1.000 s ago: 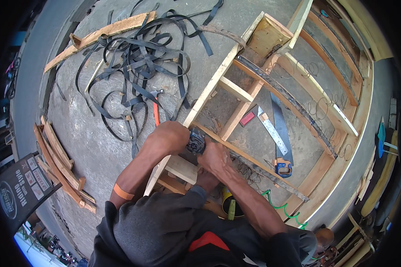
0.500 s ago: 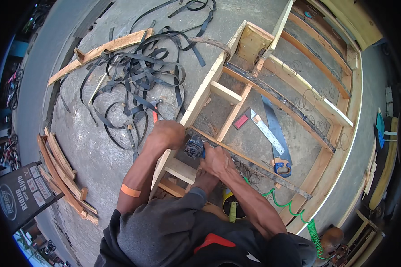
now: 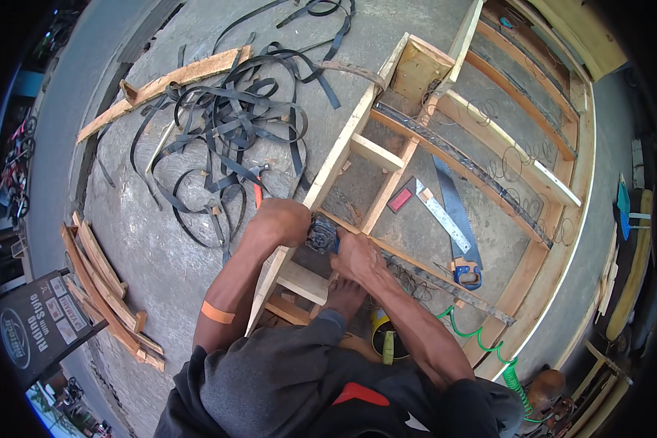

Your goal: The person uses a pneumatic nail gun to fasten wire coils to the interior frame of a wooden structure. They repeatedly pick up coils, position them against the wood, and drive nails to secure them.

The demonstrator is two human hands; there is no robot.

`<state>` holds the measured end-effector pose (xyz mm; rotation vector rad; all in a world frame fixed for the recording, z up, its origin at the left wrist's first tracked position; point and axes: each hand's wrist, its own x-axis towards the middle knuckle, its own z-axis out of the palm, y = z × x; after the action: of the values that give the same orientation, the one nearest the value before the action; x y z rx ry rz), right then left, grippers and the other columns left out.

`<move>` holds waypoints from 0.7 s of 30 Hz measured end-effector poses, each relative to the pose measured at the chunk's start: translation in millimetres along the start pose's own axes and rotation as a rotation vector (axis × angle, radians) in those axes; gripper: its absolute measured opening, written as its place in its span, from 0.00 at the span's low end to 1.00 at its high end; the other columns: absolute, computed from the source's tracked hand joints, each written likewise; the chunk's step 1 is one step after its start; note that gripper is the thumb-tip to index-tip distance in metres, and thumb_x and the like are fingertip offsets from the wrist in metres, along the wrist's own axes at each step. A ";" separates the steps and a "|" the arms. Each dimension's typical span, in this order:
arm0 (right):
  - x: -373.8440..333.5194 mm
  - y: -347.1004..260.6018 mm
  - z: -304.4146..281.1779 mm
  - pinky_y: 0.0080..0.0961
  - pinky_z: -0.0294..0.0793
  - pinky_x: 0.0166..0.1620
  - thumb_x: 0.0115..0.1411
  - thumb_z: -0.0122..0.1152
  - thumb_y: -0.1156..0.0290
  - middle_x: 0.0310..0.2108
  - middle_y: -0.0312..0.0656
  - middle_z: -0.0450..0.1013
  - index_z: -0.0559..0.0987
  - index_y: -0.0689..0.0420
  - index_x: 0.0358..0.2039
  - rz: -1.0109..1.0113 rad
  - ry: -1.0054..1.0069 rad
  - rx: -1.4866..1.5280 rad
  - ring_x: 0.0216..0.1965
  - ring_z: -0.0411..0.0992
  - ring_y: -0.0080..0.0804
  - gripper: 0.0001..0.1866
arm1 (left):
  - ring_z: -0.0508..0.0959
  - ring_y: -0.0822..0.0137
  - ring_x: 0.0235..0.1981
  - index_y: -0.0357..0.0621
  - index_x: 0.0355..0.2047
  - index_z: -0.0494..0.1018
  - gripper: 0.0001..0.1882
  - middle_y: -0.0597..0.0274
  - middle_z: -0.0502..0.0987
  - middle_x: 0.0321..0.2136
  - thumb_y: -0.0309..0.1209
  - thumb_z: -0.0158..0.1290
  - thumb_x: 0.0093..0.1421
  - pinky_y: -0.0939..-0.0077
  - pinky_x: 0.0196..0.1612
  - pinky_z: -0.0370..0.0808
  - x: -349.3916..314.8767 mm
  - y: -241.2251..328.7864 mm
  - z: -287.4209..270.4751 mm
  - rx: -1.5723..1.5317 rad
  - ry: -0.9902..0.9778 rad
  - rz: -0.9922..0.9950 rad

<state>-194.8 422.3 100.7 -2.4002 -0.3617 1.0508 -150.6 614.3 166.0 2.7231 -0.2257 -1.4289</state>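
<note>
My right hand (image 3: 361,257) grips a blue and black nail gun (image 3: 321,235), its dark head against the wooden frame's narrow slat. A green coiled air hose (image 3: 469,337) runs from near that hand to the right. My left hand (image 3: 281,221) is closed at the long left rail of the wooden frame (image 3: 341,157), beside the nail gun's head; what its fingers hold is hidden. A bare foot (image 3: 343,298) rests inside the frame below my right hand. Just beyond my left hand lies a hammer (image 3: 258,191) with an orange handle.
Tangled black webbing (image 3: 230,120) covers the floor at left, beside a long wooden piece (image 3: 175,84). Curved wooden pieces (image 3: 106,288) are stacked at lower left. Inside the frame lie a handsaw (image 3: 461,230), a try square (image 3: 442,219) and wire springs (image 3: 515,160). A yellow-black roll (image 3: 379,328) sits near my knees.
Both hands stay at the left rail, with the nail gun in nearly the same spot. The view has shifted slightly, and more of the foot shows below my right hand.
</note>
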 end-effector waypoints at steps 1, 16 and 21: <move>-9.9 2.2 -0.5 0.53 0.80 0.52 0.55 0.62 0.67 0.41 0.67 0.80 0.79 0.63 0.51 -0.001 -0.031 -0.027 0.46 0.80 0.66 0.23 | 0.85 0.45 0.45 0.37 0.38 0.84 0.14 0.42 0.84 0.39 0.29 0.52 0.58 0.53 0.48 0.81 -1.6 3.8 0.5 0.003 -0.001 -0.002; -154.6 99.5 -66.3 0.55 0.79 0.50 0.58 0.61 0.64 0.37 0.67 0.79 0.76 0.63 0.52 0.196 -0.234 -0.187 0.43 0.79 0.66 0.23 | 0.72 0.46 0.59 0.39 0.49 0.74 0.19 0.47 0.77 0.48 0.35 0.60 0.60 0.42 0.65 0.63 9.1 108.5 44.4 -0.134 0.776 0.282; -268.4 175.1 -85.3 0.55 0.78 0.49 0.56 0.64 0.64 0.34 0.67 0.79 0.75 0.63 0.52 0.472 -0.111 -0.180 0.41 0.79 0.66 0.26 | 0.73 0.50 0.61 0.45 0.66 0.64 0.33 0.51 0.75 0.53 0.45 0.58 0.65 0.27 0.68 0.54 89.3 147.4 119.2 0.137 0.597 0.485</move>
<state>-303.2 133.0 221.1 -2.6664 0.0894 1.4087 -213.7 456.8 43.0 2.7676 -0.8840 -0.4726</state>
